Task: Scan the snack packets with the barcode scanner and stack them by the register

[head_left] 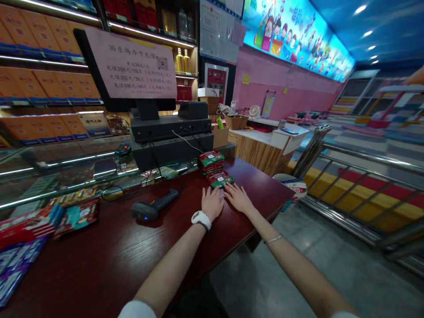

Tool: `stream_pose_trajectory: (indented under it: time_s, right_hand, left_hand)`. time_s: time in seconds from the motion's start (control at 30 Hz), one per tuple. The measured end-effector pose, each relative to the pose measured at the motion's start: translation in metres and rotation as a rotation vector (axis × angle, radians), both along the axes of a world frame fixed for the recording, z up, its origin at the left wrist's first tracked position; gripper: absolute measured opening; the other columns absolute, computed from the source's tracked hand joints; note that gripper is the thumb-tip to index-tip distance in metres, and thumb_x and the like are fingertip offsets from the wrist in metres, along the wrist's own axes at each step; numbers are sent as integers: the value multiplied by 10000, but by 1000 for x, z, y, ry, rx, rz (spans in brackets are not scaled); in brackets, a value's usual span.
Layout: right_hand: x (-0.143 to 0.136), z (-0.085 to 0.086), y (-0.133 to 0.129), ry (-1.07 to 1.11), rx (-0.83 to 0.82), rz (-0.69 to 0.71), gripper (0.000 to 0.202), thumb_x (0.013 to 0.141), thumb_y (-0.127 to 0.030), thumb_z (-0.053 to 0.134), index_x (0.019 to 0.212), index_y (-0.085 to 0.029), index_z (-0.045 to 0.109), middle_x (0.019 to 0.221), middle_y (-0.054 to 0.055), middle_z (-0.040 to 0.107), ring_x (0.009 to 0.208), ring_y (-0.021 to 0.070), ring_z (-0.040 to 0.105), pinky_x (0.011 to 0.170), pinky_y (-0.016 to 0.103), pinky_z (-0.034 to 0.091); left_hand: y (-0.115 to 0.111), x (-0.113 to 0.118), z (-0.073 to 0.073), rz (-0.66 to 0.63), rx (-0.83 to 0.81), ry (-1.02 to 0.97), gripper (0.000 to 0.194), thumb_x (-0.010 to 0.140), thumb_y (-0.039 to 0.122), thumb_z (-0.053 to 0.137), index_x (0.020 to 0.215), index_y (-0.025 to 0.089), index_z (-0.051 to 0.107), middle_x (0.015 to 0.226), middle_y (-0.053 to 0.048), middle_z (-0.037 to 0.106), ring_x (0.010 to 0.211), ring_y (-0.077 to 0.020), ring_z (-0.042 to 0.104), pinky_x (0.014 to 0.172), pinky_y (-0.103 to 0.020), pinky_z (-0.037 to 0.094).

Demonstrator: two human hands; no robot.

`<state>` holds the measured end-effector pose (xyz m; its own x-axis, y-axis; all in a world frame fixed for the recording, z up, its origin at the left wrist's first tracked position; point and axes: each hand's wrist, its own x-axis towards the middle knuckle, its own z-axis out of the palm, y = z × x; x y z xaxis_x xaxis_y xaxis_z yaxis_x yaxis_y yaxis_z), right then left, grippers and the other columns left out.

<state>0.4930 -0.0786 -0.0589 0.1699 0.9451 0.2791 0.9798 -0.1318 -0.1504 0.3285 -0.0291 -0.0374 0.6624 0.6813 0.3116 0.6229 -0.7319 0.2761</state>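
My left hand (212, 203) lies on the dark red table (139, 256), palm down with fingers stretched forward; a white watch (201, 218) is on its wrist. Beside it my right hand (239, 198) also rests flat, fingers spread, a thin bracelet on that forearm. Just beyond both sets of fingertips lies a red and green packet (219, 178), the right fingers at its near edge. Whether they touch it I cannot tell. Behind this packet is a small stack of similar packets (211, 161). Neither hand grips anything.
A black barcode scanner (154, 207) lies left of my hands. Red and purple packages (29, 227) cover the table's left end. At the back stand a monitor (132, 66) with a paper sign and a black cash drawer (172, 148). Metal railings (367, 194) run along the right.
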Motion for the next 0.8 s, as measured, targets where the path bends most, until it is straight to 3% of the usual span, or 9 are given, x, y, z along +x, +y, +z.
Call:
stream_pose_trajectory:
  time_s: [0.2,0.33,0.8]
  right_hand:
    - [0,6,2,5,-163,-37,579,1001,-518,265,1530,-282,274,1604,1,242,1467,322,249,1173,582,218]
    - [-1,6,2,18,-186,-47,583,998,-529,262,1537,-307,240,1610,-11,224,1473,315,233,1180,575,199]
    - [-4,8,-2,5,5,-29,500,986,-377,364,1467,-246,406,1577,55,333,1436,273,330,1165,536,257]
  left_hand:
    - [-2,3,0,36,-15,45,489,955,374,377,1400,212,500,1501,-14,466,1387,-315,396,1209,-535,191]
    - [-2,4,-2,44,-46,58,495,957,385,373,1419,242,480,1520,-3,438,1399,-321,381,1206,-553,188]
    - [-9,-5,5,66,23,59,458,941,351,438,1356,179,529,1539,-110,397,1389,-303,403,1190,-511,250]
